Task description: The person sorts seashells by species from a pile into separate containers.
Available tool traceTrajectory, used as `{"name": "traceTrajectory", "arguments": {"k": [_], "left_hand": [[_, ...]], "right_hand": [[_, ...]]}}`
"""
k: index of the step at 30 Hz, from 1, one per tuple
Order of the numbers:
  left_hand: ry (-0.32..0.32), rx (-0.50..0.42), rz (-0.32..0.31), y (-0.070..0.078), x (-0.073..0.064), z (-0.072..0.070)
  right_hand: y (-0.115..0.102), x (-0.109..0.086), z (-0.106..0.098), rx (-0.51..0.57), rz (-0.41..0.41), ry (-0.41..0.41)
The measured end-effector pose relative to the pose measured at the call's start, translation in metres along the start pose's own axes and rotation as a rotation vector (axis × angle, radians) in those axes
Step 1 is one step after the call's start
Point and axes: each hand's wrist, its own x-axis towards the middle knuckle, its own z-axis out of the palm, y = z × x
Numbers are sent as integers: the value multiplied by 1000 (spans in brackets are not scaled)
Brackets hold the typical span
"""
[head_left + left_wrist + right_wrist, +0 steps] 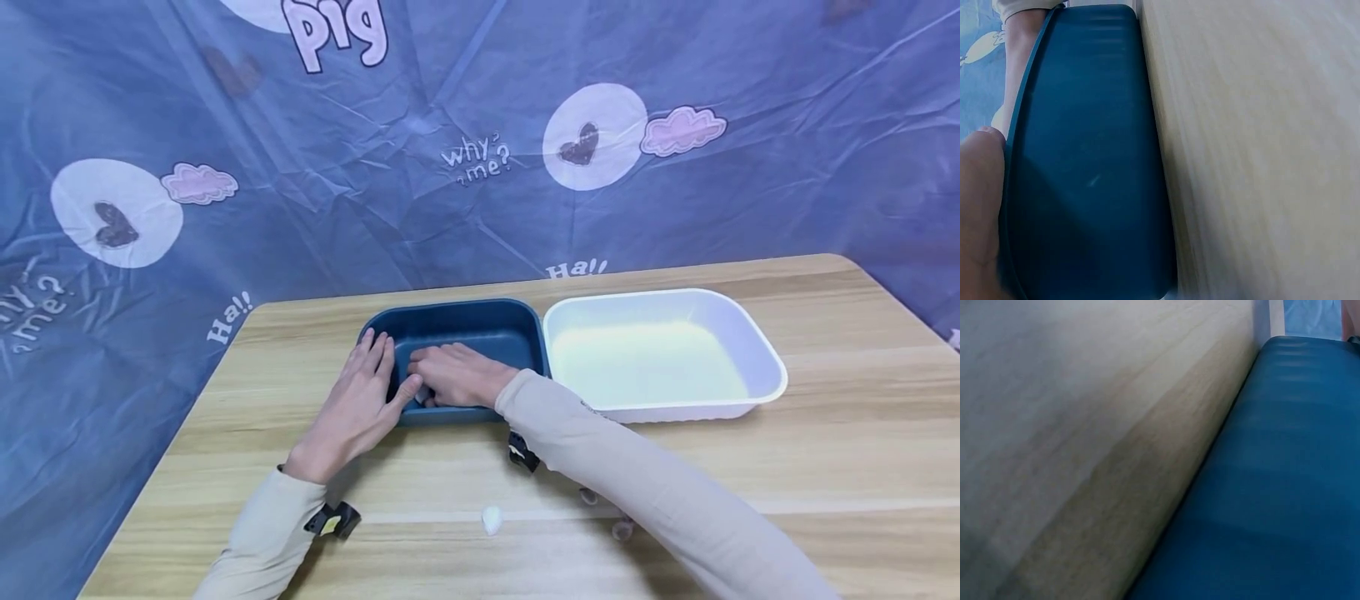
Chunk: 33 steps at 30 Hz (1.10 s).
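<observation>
A dark blue rectangular bin (480, 310) sits on the wooden table. My left hand (358, 408) rests over its left front corner, fingers fairly straight across the rim and thumb reaching toward the right hand. In the left wrist view, the left thumb (982, 200) lies along the bin's upper edge. My right hand (457, 375) reaches inside the bin with curled fingers, and a small pale piece (423, 394) shows at its fingertips. Most of that piece is hidden, so its kind is unclear. The right wrist view shows only the bin's outer wall (1272, 487) and tabletop, not the hand.
A white rectangular bin (660, 412) stands against the blue bin's right side. On the table (420, 533) in front lie a small white oval piece (491, 520) and two small translucent round pieces (588, 497) near the right forearm. A printed blue cloth (375, 225) hangs behind.
</observation>
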Motion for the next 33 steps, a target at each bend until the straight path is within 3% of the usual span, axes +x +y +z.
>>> {"name": "traceTrajectory", "arguments": {"k": [8,14,19,22,27,29,33], "left_hand": [[-6,-7,-1,0,0,1],[0,-8,-4,0,-1,0],[-9,-12,-14,-1,-2,-1],[-6,-8,-16,-3,-3,0],[6,-9,-6,-2,-1,0],[0,-10,-8,-2,0,0],[-8,-13,-11,-1,0,2]], "right_hand": [[0,-1,3,15,19,-15],[0,-1,3,-33,-3,1],[-1,-6,-6,-4,-4,104],[-2,-20,-22,93,31,246],[-13,-65,-52,182,41,474],[-20,-83,-56,180,5,511],[-31,-113,-49,196,-62,507]]}}
